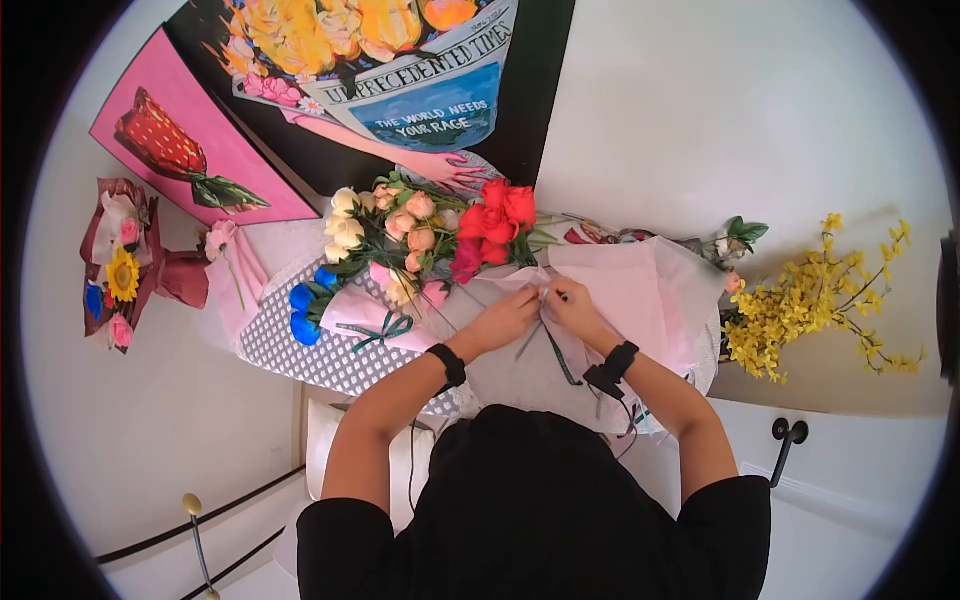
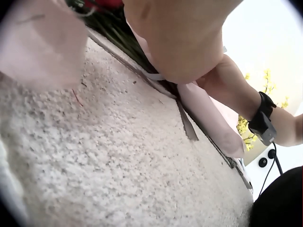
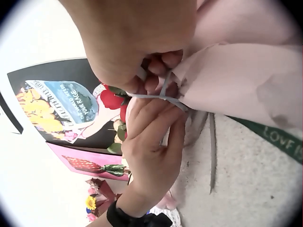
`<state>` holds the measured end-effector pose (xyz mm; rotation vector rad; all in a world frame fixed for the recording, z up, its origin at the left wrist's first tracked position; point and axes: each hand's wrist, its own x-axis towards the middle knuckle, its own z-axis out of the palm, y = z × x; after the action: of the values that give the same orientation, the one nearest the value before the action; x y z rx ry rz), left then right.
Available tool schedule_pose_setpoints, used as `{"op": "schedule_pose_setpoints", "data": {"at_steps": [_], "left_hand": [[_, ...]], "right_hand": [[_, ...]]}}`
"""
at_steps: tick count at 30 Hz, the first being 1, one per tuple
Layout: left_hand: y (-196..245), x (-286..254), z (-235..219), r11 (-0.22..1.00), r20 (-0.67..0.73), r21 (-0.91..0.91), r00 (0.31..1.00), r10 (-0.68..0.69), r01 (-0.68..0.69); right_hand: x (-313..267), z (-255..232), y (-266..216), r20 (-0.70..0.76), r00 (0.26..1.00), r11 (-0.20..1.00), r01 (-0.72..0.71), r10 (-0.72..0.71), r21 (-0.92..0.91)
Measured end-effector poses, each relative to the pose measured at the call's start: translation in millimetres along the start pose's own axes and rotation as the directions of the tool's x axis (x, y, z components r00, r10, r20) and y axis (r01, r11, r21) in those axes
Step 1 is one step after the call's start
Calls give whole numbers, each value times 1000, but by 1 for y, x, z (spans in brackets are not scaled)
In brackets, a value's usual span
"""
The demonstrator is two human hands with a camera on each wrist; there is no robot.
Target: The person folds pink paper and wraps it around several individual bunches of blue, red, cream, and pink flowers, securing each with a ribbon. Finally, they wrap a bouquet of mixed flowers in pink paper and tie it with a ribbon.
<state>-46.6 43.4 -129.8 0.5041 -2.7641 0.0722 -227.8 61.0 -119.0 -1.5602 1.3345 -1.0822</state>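
Both hands meet at the gathered waist of pale pink wrapping paper [image 1: 625,290], over which a thin grey ribbon [image 3: 165,98] is drawn tight. My right hand [image 1: 572,305] has curled fingers pinching this ribbon. Opposite it, my left hand [image 1: 512,312] grips the ribbon at the crossing, its longer fingers lying along the gathered paper. A loose grey end [image 3: 212,156] hangs down beside a dark green ribbon [image 3: 270,137] with white lettering. Just beyond the hands lie red roses [image 1: 495,220]; in the left wrist view, green stems [image 2: 118,35] run toward the tie.
Peach roses [image 1: 408,220], cream roses [image 1: 345,220] and blue roses [image 1: 308,305] lie to the left, near a small pink wrapped bundle [image 1: 375,322] with a green bow. Yellow blossom branches [image 1: 800,310] stand at right. Paintings [image 1: 420,100] lean behind the table [image 2: 118,151].
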Motion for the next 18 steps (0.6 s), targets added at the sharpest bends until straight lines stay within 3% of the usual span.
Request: {"op": "schedule_pose_setpoints", "data": {"at_steps": [2,4,6,7,9,12,13,14,15,17,18], "left_hand": [[-4,-1,2,992,-2,-123,1000,22,-22],[-5,-2,2,993,-10,-119,1000,19,-20],[-6,1,0,993,-21,-113,1000,22,-24],[-6,2,0,992,-26,-128,1000,9,-13],[-5,1,-1,990,-30,-143,1000,-5,0],[-2,1,-15,980,-58,-199,998,-28,16],[1,1,-24,965,-93,-245,989,-116,91],[6,-1,-28,943,-122,-292,972,-203,160],[11,-3,-28,944,-122,-289,972,-201,159],[19,-6,-21,732,21,-537,874,-486,420],[20,-6,-15,736,18,-534,876,-483,417]], "right_hand": [[2,-2,-4,71,997,997,-36,31,65],[6,-6,-5,133,990,989,-70,53,127],[9,-15,-4,414,909,994,82,-44,-73],[10,-16,-5,416,908,994,79,-42,-73],[10,-18,-9,520,792,795,523,-320,-307],[7,-17,-10,448,819,800,516,-357,-305],[6,-18,-12,450,818,799,518,-358,-305],[4,-18,-15,469,833,798,484,-293,-359],[3,-18,-17,482,846,793,448,-227,-413],[2,-15,-16,457,870,810,399,-186,-430],[3,-15,-15,433,890,824,347,-140,-447]]}}
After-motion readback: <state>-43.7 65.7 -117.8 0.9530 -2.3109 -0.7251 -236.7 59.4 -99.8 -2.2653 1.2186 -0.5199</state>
